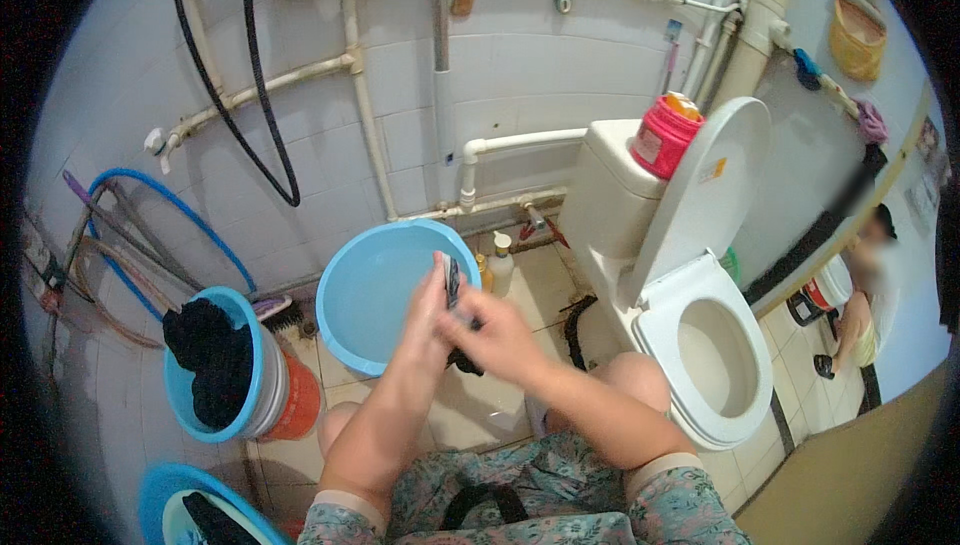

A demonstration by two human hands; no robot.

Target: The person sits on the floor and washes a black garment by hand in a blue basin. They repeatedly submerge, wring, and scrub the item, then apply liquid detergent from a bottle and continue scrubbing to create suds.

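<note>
My left hand [427, 307] and my right hand [492, 333] meet in front of me, beside the right rim of a light blue basin [345, 340] with water in it. Both hands are closed on a dark piece of cloth [452, 277]. A grey and black part of it sticks up between the fingers, and a black end [464, 361] hangs below. My right hand is slightly blurred, and the cloth's full shape is hidden.
At left, black clothes [215, 360] fill a light blue tub [188, 415] set on a bucket [300, 397]. Another tub [160, 490] is at lower left. Pump bottles [501, 263] stand behind my hands. A toilet [705, 375] is at right; a person [862, 315] sits beyond.
</note>
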